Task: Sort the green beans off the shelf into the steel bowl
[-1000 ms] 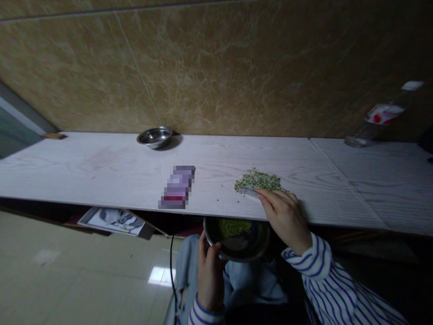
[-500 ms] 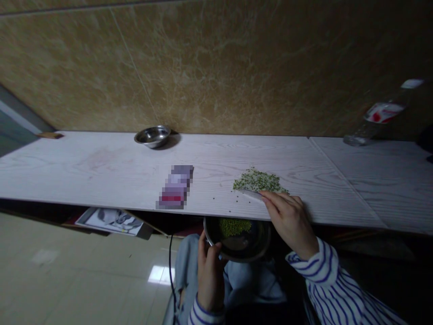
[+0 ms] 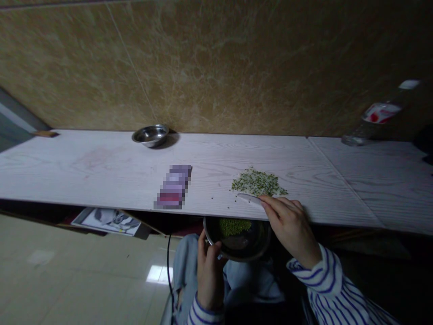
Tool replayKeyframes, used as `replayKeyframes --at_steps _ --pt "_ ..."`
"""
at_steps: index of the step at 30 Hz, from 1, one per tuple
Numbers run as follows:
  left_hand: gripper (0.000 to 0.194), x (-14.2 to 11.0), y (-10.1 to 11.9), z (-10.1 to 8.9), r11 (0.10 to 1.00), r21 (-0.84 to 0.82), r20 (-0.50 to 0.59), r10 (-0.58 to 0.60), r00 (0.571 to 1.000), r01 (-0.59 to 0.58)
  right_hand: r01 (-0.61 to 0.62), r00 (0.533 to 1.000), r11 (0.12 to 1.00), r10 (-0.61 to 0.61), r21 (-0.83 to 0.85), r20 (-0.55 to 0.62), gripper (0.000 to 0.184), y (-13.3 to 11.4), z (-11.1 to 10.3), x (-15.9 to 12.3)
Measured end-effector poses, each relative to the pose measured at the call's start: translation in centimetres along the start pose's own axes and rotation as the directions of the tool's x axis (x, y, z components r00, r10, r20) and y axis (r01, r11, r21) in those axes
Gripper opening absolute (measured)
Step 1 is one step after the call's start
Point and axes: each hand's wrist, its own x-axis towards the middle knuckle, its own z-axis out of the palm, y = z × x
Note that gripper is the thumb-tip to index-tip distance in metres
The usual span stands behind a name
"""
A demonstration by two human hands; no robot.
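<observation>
My left hand [image 3: 210, 266] grips the rim of a metal bowl [image 3: 248, 259] just below the table's front edge. Green mung beans [image 3: 234, 226] lie together on the far side inside it. In my right hand [image 3: 287, 221] is a thin, pale, flat blade-like tool [image 3: 249, 198], pinched by the fingers and low over the tabletop. Its tip points left, on the near side of a loose spread of mung beans [image 3: 259, 181] that looks mixed with white bits. A few stray beans lie left of the spread and near the edge.
On the white wood-grain table [image 3: 209, 153], a small metal bowl [image 3: 150, 136] stands near the wall. A blurred-out purple, flat object [image 3: 174, 186] lies left of the beans. A clear plastic bottle [image 3: 375, 115] stands at the back right. An open drawer [image 3: 108, 221] juts out below left.
My right hand has drawn the tool slightly toward the table's front edge, away from the spread. Fewer stray beans lie by the edge. My left hand holds the bowl in the same place.
</observation>
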Motion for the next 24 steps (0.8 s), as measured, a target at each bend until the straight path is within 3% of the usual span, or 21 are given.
replayKeyframes --at_steps 7,18,24 --pt "0.063 0.1 0.0 -0.2 1.000 0.009 -0.030 0.000 1.000 0.000 -0.046 0.998 0.999 0.045 -0.017 -0.031 0.024 0.0 0.0 -0.1" --pt "0.057 0.2 -0.1 -0.3 1.000 0.012 0.017 0.001 1.000 -0.001 -0.005 1.000 1.000 0.004 -0.005 -0.028 0.024 -1.5 0.5 0.1" --pt "0.065 0.3 -0.1 -0.5 1.000 0.008 0.016 -0.003 1.000 0.003 -0.026 1.000 1.000 0.026 0.008 -0.012 0.024 -1.5 1.7 1.5"
